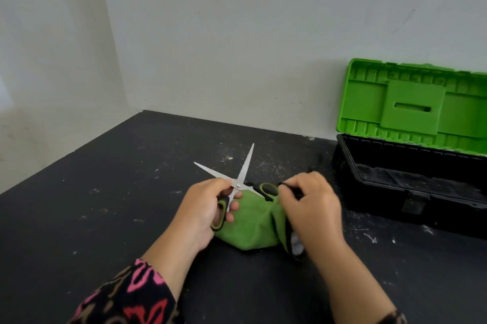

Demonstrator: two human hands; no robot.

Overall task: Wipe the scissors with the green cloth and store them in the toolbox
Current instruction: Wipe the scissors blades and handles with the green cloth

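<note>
The scissors [243, 171] have steel blades and black-and-green handles, and they are spread wide open above the black table [105, 192]. My left hand [203, 213] grips the near handle loop. My right hand [313, 210] holds the other handle loop, with the green cloth [253, 226] bunched under it and draped between both hands. The blades point away from me, one toward the wall and one to the left. The toolbox [411, 192], black with a green lid [411, 107] raised, stands open at the right against the wall.
White walls close the table at the back and left. The table's left edge runs diagonally, with floor beyond it. White scuffs and specks mark the tabletop. My patterned sleeve [137, 297] fills the lower left.
</note>
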